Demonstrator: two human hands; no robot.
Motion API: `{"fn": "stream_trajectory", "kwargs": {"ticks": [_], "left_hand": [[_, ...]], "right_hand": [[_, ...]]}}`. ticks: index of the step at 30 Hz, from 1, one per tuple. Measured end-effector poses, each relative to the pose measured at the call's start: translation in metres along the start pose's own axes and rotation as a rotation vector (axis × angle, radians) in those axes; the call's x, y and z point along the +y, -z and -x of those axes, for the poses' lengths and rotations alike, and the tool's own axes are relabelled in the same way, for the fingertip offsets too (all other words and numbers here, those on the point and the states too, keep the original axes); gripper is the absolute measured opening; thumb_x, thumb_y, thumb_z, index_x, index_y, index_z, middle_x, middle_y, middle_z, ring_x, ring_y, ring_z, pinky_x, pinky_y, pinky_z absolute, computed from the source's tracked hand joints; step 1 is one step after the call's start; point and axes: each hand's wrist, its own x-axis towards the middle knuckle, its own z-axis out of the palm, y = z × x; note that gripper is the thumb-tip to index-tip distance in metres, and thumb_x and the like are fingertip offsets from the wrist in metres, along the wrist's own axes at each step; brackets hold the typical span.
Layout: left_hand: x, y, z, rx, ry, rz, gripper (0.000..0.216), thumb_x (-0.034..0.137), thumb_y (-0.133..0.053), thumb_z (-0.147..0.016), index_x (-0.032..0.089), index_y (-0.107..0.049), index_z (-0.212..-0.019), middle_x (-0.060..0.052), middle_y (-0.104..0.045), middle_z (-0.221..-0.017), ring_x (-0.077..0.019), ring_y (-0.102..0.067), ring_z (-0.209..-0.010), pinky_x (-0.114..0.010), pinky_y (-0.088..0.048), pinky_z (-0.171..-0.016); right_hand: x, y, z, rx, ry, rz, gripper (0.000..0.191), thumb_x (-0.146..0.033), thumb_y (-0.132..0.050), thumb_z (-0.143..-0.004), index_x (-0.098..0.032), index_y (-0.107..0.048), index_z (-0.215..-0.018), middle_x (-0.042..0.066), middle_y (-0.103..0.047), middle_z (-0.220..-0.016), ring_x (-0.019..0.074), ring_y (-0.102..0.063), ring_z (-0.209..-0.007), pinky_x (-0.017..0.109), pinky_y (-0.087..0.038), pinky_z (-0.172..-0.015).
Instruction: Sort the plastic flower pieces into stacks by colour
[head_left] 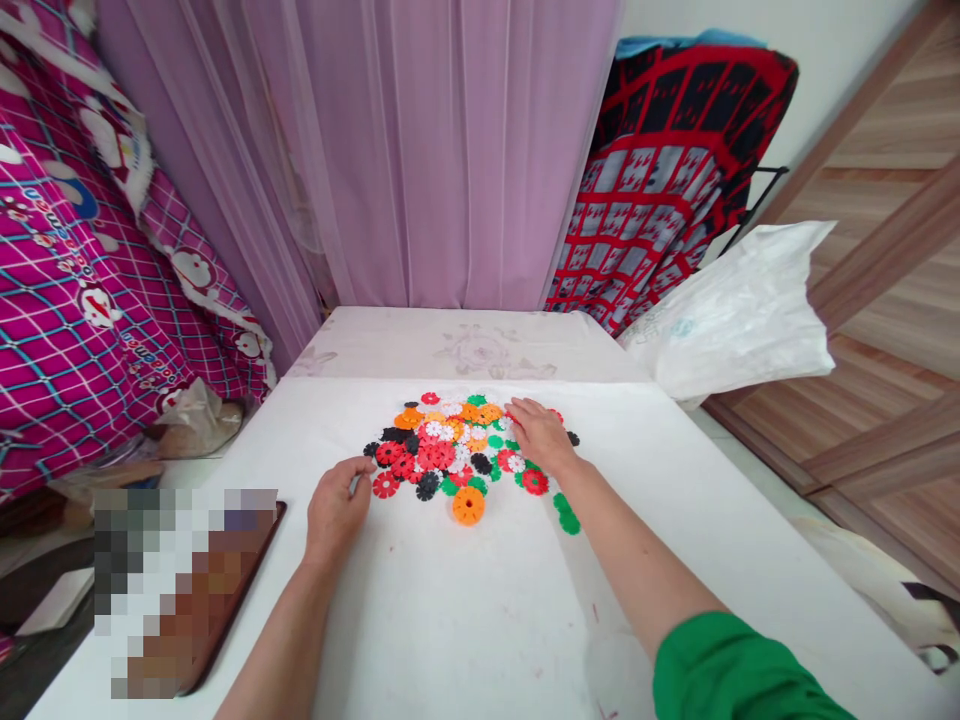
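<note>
A pile of notched plastic discs [436, 457] in red, orange, black, white and green lies on the white table [450, 620]. At its left edge is my left hand [339, 500], thumb and forefinger curled together beside black and red discs; anything between the fingertips is too small to make out. My right hand [541, 433] rests over the right side of the pile, fingers stretched out and touching discs. In front of the heap sits an orange disc [469, 506]. Green discs [567, 514] lie apart, close to my right forearm.
A phone-like slab [232, 590], partly blurred out, lies on the table's left side. At the right edge stands a white plastic bag [742, 310]. Purple curtains [450, 150] hang behind the table, and a patterned pink cloth [90, 270] hangs on the left.
</note>
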Motion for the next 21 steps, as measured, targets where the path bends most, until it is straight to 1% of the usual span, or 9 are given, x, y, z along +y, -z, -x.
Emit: {"fn": "stream_trajectory", "kwargs": {"ticks": [2, 3, 6, 9, 12, 15, 17, 19, 21], "left_hand": [[-0.001, 0.0, 0.0, 0.001, -0.001, -0.003, 0.028, 0.032, -0.043, -0.079, 0.025, -0.067, -0.09, -0.004, -0.073, -0.105, -0.0243, -0.065, -0.1, -0.039, -0.051, -0.089], [-0.001, 0.0, 0.0, 0.001, -0.001, -0.007, 0.028, 0.032, -0.043, -0.079, 0.025, -0.067, -0.09, -0.004, -0.073, -0.104, -0.0242, -0.065, -0.1, -0.039, -0.051, -0.088], [0.0, 0.001, 0.0, -0.001, -0.002, -0.026, 0.027, 0.031, -0.043, -0.079, 0.026, -0.067, -0.09, -0.003, -0.073, -0.104, -0.0237, -0.066, -0.099, -0.037, -0.052, -0.084], [0.001, 0.001, 0.0, -0.004, -0.002, -0.036, 0.027, 0.031, -0.043, -0.079, 0.026, -0.068, -0.09, -0.003, -0.073, -0.104, -0.0237, -0.066, -0.098, -0.037, -0.052, -0.084], [0.002, 0.001, 0.0, -0.003, -0.001, -0.042, 0.027, 0.032, -0.043, -0.079, 0.026, -0.068, -0.089, -0.003, -0.074, -0.104, -0.024, -0.066, -0.098, -0.038, -0.052, -0.085], [0.002, 0.002, 0.0, -0.004, -0.002, -0.041, 0.028, 0.032, -0.043, -0.079, 0.026, -0.068, -0.09, -0.004, -0.074, -0.103, -0.024, -0.066, -0.098, -0.038, -0.052, -0.086], [0.001, 0.001, 0.0, 0.001, -0.011, -0.036, 0.027, 0.031, -0.043, -0.079, 0.025, -0.068, -0.09, -0.004, -0.074, -0.103, -0.0237, -0.066, -0.098, -0.038, -0.052, -0.087], [0.0, 0.001, -0.001, 0.008, -0.021, -0.032, 0.027, 0.031, -0.044, -0.079, 0.025, -0.068, -0.09, -0.003, -0.074, -0.103, -0.0233, -0.066, -0.098, -0.038, -0.052, -0.087], [-0.002, 0.0, -0.001, 0.013, -0.026, -0.029, 0.026, 0.03, -0.044, -0.078, 0.025, -0.068, -0.089, -0.003, -0.074, -0.102, -0.0232, -0.066, -0.097, -0.037, -0.052, -0.087]], "right_hand": [[-0.002, -0.003, 0.002, -0.057, -0.01, 0.045, 0.04, -0.02, -0.044, -0.092, -0.023, -0.061, -0.128, 0.007, -0.057, -0.139, 0.0266, -0.048, -0.131, 0.049, -0.038, -0.107], [-0.003, -0.005, 0.007, -0.06, -0.014, 0.053, 0.039, -0.021, -0.043, -0.093, -0.023, -0.062, -0.128, 0.008, -0.057, -0.139, 0.0268, -0.048, -0.13, 0.049, -0.038, -0.107], [-0.001, -0.009, 0.03, 0.026, -0.033, 0.034, 0.037, -0.024, -0.042, -0.094, -0.019, -0.064, -0.124, 0.01, -0.059, -0.137, 0.026, -0.053, -0.126, 0.046, -0.041, -0.104], [0.006, -0.011, 0.052, 0.137, -0.042, -0.013, 0.034, -0.026, -0.042, -0.095, -0.02, -0.069, -0.114, 0.01, -0.064, -0.129, 0.0231, -0.059, -0.118, 0.04, -0.044, -0.101], [0.009, -0.005, 0.06, 0.174, -0.095, -0.019, 0.029, -0.026, -0.046, -0.093, -0.02, -0.073, -0.1, 0.009, -0.07, -0.117, 0.0216, -0.063, -0.108, 0.036, -0.045, -0.098], [0.004, 0.007, 0.05, 0.118, -0.2, 0.048, 0.026, -0.026, -0.048, -0.092, -0.019, -0.073, -0.093, 0.009, -0.072, -0.108, 0.0233, -0.063, -0.103, 0.036, -0.044, -0.093], [-0.003, 0.017, 0.036, 0.047, -0.249, 0.09, 0.025, -0.027, -0.05, -0.091, -0.02, -0.071, -0.102, 0.009, -0.071, -0.112, 0.0243, -0.062, -0.105, 0.036, -0.044, -0.092], [-0.01, 0.025, 0.019, -0.048, -0.262, 0.129, 0.032, -0.029, -0.052, -0.091, -0.02, -0.065, -0.118, 0.009, -0.067, -0.122, 0.0249, -0.058, -0.112, 0.035, -0.042, -0.093], [-0.015, 0.029, 0.003, -0.164, -0.255, 0.171, 0.038, -0.032, -0.054, -0.089, -0.02, -0.062, -0.124, 0.01, -0.064, -0.126, 0.026, -0.056, -0.115, 0.035, -0.041, -0.093]]}}
